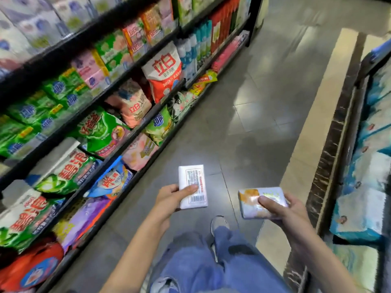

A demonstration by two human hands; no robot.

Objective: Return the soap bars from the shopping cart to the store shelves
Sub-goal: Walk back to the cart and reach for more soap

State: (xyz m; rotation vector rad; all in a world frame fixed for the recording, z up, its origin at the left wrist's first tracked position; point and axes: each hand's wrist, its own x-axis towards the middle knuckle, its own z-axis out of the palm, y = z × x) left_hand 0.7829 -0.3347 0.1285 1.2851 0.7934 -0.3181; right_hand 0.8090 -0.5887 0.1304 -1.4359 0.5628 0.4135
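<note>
While arms stretch forward, both hands grip soap bars: left (169, 197) white-wrapped (191, 182), right (296, 210) orange-printed (251, 199).

A: What stands at left?
B: Black shelves (63, 45) in several tiers along the aisle. The upper tiers carry boxed packs (110, 49). The lower tiers carry detergent bags (161, 72) in green, pink, red and purple, most leaning upright.
A: And underfoot?
B: Grey tiled floor (243, 115). At right, a low dark-edged rack (330, 157) holds blue-and-white wrapped packs (364, 199).
</note>
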